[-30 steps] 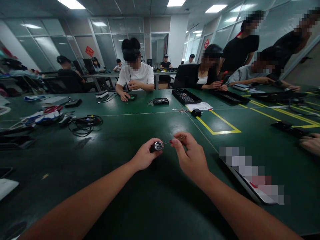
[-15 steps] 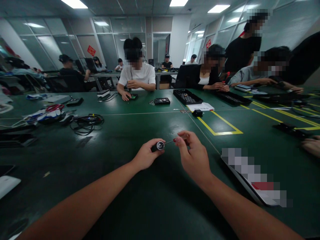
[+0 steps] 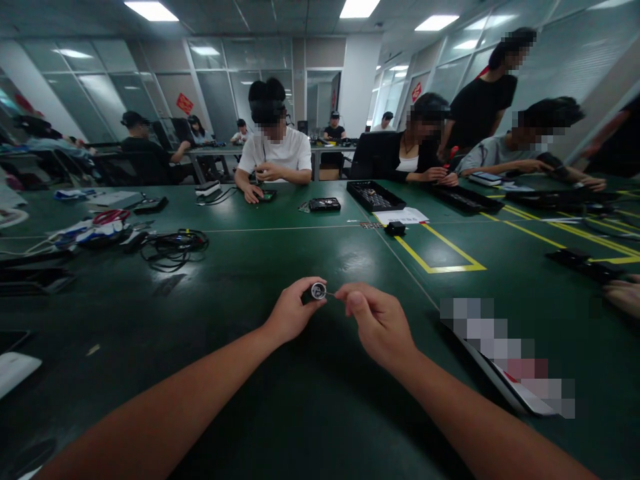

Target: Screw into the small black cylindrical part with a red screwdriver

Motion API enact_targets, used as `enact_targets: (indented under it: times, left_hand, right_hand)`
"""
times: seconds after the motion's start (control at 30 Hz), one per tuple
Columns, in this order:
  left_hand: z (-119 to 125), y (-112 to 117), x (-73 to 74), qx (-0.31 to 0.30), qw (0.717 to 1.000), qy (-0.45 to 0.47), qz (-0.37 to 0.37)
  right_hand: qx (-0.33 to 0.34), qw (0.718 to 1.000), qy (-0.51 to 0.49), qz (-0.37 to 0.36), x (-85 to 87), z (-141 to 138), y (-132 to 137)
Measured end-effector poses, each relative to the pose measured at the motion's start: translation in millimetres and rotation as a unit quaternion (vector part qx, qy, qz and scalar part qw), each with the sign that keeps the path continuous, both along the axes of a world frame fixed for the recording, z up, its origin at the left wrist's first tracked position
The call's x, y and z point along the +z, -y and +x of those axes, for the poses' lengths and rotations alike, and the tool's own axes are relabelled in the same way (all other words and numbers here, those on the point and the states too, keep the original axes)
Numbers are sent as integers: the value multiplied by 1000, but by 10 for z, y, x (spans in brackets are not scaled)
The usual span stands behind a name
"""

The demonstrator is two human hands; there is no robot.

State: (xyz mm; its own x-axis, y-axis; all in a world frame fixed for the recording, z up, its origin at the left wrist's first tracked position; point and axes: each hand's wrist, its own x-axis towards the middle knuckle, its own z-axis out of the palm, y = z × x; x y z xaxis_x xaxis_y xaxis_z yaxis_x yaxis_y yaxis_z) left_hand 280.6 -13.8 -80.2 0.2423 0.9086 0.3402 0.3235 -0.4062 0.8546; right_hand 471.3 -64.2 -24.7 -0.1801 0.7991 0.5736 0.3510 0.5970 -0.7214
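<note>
My left hand is closed around a small dark cylinder with a silvery round rim, its open end facing me. Dark and light parts show inside the rim, too small to name. To its right, my right hand is closed on a screwdriver. Only a short length of the thin shaft shows now, reaching the right side of the cylinder's rim; the fingers hide the handle. Whether the tip touches a screw cannot be made out. Both hands are held above the green table.
Right of my right arm lies a pale flat object, partly blurred out. Coiled black cables lie at left. Farther off are a black tray, a small black block and yellow tape. Several people sit around; a co-worker's hand is at right.
My right hand has shifted slightly left, its fingers closer to the cylinder and turned over the screwdriver's handle, which showed before. The left hand stays nearly still.
</note>
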Motion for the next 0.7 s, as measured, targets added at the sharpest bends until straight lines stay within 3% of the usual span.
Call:
enact_targets:
  times: [0.2,0.37,0.53,0.7]
  left_hand:
    - [12,17,39,-2,1000,-11,7]
    - [0,-2,33,29,1000,-1,-1]
    - [6,5,30,2,1000,-9,5]
    - [-1,2,25,13,1000,-3,4]
  right_hand:
    - [-89,995,-6,-48,-30,-2,-14]
    - [-80,996,46,-9,2,11,-24]
    - [-48,998,49,-11,-4,10,12]
    - [-89,994,60,-16,-30,-15,-5]
